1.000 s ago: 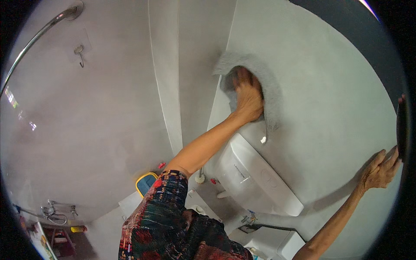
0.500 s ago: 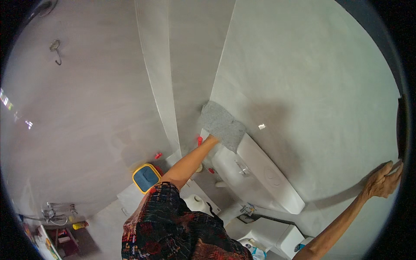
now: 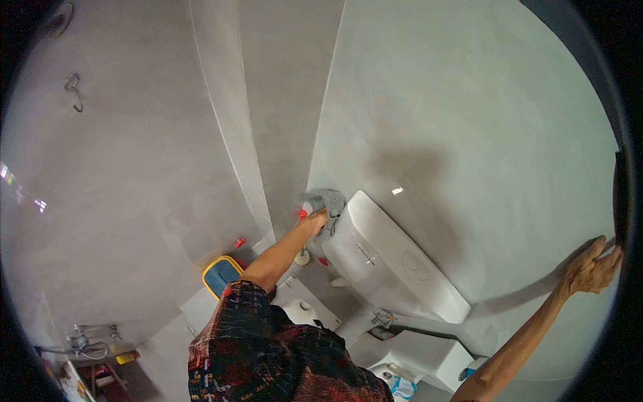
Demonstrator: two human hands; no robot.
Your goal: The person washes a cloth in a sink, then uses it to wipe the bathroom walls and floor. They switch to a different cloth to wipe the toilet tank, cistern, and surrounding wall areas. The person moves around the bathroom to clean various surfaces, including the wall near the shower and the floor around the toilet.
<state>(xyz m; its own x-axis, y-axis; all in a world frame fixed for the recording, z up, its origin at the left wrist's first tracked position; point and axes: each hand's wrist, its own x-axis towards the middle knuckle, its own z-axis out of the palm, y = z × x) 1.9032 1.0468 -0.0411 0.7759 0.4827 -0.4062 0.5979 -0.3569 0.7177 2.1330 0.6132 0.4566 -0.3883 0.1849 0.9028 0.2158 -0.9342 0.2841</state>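
Observation:
My left hand [image 3: 320, 219] is closed on a bunched grey cloth [image 3: 331, 209] at the left end of a white wall-mounted cistern [image 3: 410, 261]. Part of the cloth hangs against the tank's end, partly hiding the fingers. Just left of that hand a small red-capped item [image 3: 303, 214] shows, blurred. Far to the right, my right hand [image 3: 593, 269] rests against the grey wall [image 3: 495, 167] beside a dark vertical edge. Its fingers are spread and nothing shows in it.
Below stand a yellow-rimmed bin with a blue lid [image 3: 221, 276], a white roll [image 3: 301, 312] and a white basin-like fixture [image 3: 422, 355] with a metal tap [image 3: 382, 319]. A metal hook [image 3: 72, 86] hangs on the left wall, above a shower mixer [image 3: 86, 343].
The grey cloth was spread over the wall corner and tank end; now it is bunched up lower and further left in my left hand. My right hand stays against the wall.

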